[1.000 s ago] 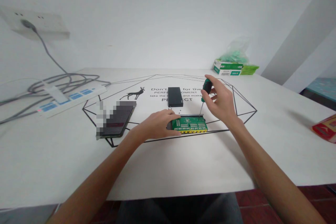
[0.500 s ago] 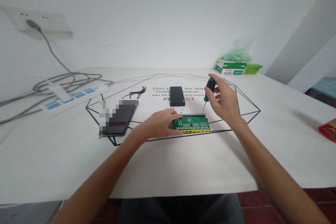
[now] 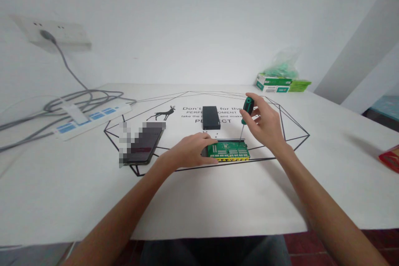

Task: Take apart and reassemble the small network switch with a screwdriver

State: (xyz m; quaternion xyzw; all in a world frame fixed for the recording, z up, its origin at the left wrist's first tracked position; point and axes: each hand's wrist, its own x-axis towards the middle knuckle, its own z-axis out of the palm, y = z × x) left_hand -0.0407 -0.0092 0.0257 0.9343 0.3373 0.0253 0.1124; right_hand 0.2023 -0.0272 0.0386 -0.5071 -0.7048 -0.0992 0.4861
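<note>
A green circuit board (image 3: 229,149) with a row of yellow parts along its near edge lies on the table in front of me. My left hand (image 3: 195,149) grips its left end, thumb on the near side and fingers on the far side. In my right hand (image 3: 264,120) is a screwdriver (image 3: 248,108) with a green and black handle, held nearly upright. Its tip meets the board near the far right corner. Just beyond the board lies a black rectangular case (image 3: 211,117), with a few tiny dark pieces between them, perhaps screws.
A phone (image 3: 145,145) lies left of my left hand. Farther left are a white power strip (image 3: 93,120) and coiled grey cables (image 3: 68,102). Green-and-white boxes (image 3: 274,83) with a plastic bag (image 3: 283,64) stand back right. A red packet (image 3: 389,158) sits at the right edge.
The whole view has shifted slightly. My right-hand fingers have changed position on the screwdriver's handle, while its tip stays at the same spot on the board. My left hand keeps its grip.
</note>
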